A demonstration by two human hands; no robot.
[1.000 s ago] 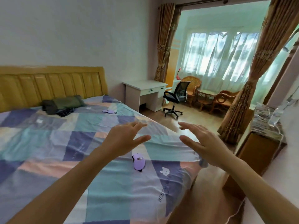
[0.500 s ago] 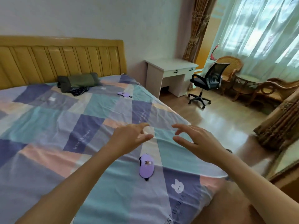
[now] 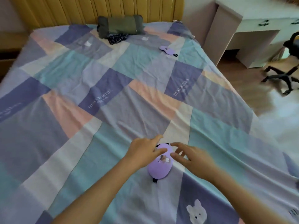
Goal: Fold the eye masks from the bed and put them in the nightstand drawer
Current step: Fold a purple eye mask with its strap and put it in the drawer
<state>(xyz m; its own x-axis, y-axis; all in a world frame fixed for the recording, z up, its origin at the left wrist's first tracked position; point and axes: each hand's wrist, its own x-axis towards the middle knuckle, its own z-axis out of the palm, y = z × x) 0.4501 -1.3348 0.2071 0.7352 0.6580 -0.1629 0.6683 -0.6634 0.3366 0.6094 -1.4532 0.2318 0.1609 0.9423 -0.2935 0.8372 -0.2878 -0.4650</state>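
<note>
A purple eye mask [image 3: 159, 168] with a black strap lies flat on the patchwork bed sheet [image 3: 113, 110], near the foot of the bed. My left hand [image 3: 144, 151] rests at its upper left edge, fingers spread and touching it. On the mask's upper right, my right hand [image 3: 191, 156] hovers with fingers apart. Neither hand grips it. A second purple eye mask [image 3: 167, 50] lies far up the bed, toward the right side near the headboard.
A green rolled pillow [image 3: 120, 26] and a dark checked cloth [image 3: 117, 38] lie by the yellow headboard [image 3: 97, 10]. A white desk [image 3: 252, 38] and a black office chair [image 3: 286, 70] stand right of the bed on a wooden floor.
The view has tilted down and moved closer to the bed. Both hands have dropped from above the sheet onto the near purple eye mask.
</note>
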